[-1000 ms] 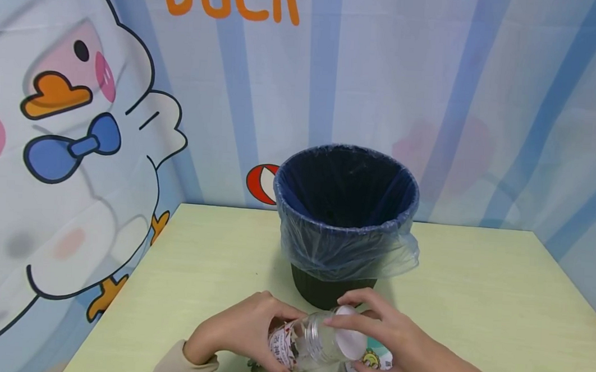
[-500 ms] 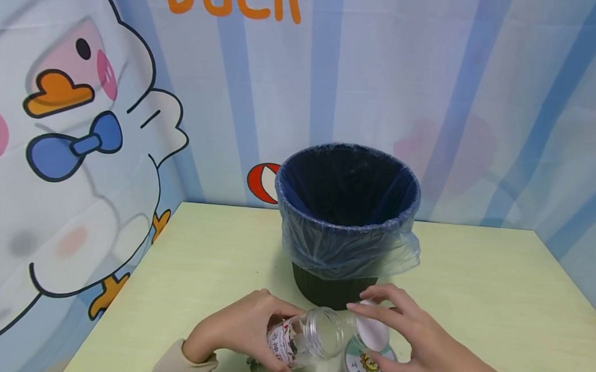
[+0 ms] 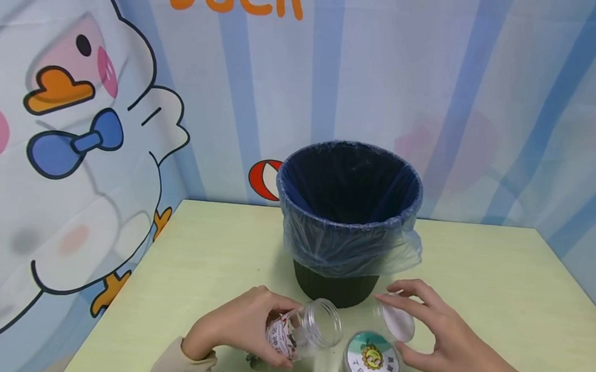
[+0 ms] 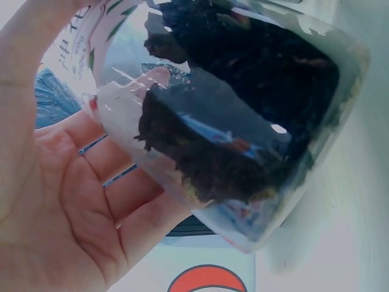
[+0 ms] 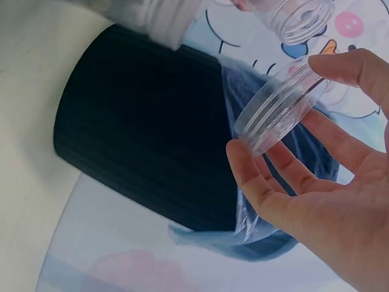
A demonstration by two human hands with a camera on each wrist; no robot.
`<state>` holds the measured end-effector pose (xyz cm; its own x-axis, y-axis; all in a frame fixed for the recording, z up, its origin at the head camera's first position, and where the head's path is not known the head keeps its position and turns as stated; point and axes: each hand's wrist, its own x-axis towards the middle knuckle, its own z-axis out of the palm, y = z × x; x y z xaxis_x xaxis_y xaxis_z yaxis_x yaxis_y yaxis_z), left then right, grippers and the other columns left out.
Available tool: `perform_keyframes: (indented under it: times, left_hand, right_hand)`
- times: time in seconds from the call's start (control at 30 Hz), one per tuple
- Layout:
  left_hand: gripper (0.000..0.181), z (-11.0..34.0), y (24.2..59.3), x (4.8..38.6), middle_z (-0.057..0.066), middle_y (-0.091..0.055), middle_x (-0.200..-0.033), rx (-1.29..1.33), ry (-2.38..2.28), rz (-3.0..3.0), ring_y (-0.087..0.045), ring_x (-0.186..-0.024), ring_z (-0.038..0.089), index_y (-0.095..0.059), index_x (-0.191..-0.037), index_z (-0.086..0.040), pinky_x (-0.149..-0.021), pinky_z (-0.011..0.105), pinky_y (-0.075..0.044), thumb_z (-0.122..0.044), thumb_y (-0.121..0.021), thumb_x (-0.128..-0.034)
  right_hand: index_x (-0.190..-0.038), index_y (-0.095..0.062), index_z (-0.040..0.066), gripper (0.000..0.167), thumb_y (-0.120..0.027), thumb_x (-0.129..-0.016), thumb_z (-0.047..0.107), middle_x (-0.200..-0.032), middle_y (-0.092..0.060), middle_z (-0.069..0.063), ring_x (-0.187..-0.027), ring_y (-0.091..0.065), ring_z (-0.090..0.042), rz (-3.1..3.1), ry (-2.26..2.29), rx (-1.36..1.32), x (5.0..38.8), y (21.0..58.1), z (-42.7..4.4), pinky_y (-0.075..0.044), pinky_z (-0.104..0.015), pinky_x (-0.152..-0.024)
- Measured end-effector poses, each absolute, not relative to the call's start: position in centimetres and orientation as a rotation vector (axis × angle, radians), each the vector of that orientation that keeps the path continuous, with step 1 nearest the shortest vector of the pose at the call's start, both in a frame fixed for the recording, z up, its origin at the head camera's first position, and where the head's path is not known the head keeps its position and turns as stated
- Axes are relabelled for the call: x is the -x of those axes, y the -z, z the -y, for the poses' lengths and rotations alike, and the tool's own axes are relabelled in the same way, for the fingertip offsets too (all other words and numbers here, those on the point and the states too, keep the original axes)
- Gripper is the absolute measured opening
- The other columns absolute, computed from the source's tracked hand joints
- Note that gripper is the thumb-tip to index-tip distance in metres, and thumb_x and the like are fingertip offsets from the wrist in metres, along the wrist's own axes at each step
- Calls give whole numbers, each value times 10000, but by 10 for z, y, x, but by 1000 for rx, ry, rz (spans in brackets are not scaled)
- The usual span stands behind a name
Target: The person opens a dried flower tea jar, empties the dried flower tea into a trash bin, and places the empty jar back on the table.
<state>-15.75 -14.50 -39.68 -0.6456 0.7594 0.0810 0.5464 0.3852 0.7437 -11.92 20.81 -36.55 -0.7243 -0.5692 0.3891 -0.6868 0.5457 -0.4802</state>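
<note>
My left hand [image 3: 247, 326] grips a clear plastic jar [image 3: 316, 328] with a printed label, tilted so its threaded mouth faces right. Dark, crinkled dried pieces [image 4: 213, 146] lie inside, seen in the left wrist view; their kind I cannot tell. Off to the right, my right hand [image 3: 439, 334] pinches the jar's clear screw lid [image 5: 281, 106], which has a white disc on top, between thumb and fingers. Lid and jar are apart. Between the hands stands a round canister [image 3: 372, 361] with a green and white sunflower top.
A dark trash bin [image 3: 335, 283] lined with a blue plastic bag [image 3: 345, 247] stands behind the hands on the pale yellow table [image 3: 490, 286]. A small dark object [image 3: 253, 362] lies partly hidden below the left hand. A printed duck backdrop [image 3: 385, 72] rises behind the table.
The lid has come off the jar and moved right with my right hand. The jar stays in my left hand, its mouth now uncovered, and the canister top shows more fully.
</note>
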Motion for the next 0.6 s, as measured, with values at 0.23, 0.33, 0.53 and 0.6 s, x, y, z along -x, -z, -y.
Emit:
perform_keyframes:
  times: [0.23,0.33,0.53,0.6]
  left_hand:
    - [614,148,397,157,-125,-711,-1003,-1124,-1141,-2354,-654,-833,13,-677,-1252,-242,-739,228,-554,-347,-916,-695]
    - [586,149,396,157,-93,-717,-1002,-1122,-1157,-2335,-657,-831,20,-679,-1235,-241,-737,249,-562,-337,-911,-705]
    - [498,151,396,155,-56,-719,-967,-1104,-1182,-2308,-660,-810,29,-688,-1164,-246,-720,267,-569,-327,-899,-721]
    - [485,151,396,155,-59,-717,-964,-1093,-1183,-2306,-660,-807,31,-688,-1155,-245,-718,258,-567,-331,-896,-725]
  right_hand:
    - [-1371,-597,263,750,-871,-705,57,-1322,-499,44,-1085,-503,-122,2612,-873,-997,121,372,-220,-556,-264,-778]
    - [-1378,-594,269,754,-872,-708,63,-1315,-505,42,-1075,-504,-114,2616,-862,-978,122,375,-224,-557,-273,-778]
    - [-1375,-601,248,770,-878,-684,50,-1290,-511,47,-1057,-506,-104,2615,-827,-947,123,383,-233,-548,-279,-757]
    - [-1372,-603,245,766,-878,-683,50,-1279,-511,49,-1047,-503,-104,2633,-824,-931,123,387,-235,-546,-277,-748]
